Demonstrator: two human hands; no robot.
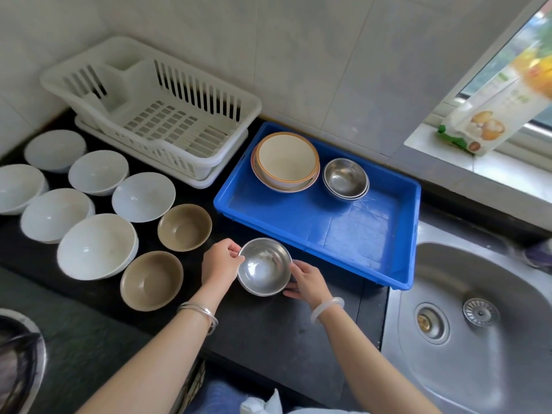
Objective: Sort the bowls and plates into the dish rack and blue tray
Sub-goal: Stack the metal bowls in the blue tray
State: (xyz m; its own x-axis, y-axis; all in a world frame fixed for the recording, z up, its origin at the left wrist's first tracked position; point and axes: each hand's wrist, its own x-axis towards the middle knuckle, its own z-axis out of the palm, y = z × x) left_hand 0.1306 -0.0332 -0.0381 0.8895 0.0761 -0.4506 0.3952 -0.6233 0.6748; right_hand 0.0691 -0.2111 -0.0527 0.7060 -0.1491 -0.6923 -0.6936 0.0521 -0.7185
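Steel bowl [264, 265] sits low in the frame's centre, above the dark counter [268, 330]. Left hand [222, 259] and right hand [309, 282] clamp its rim from opposite sides, just below the blue tray [358, 228].

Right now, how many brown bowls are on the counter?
2. One brown bowl stands beside the blue tray, and the other brown bowl is nearer the camera, left of the left hand. Both sit upright; none seems hidden.
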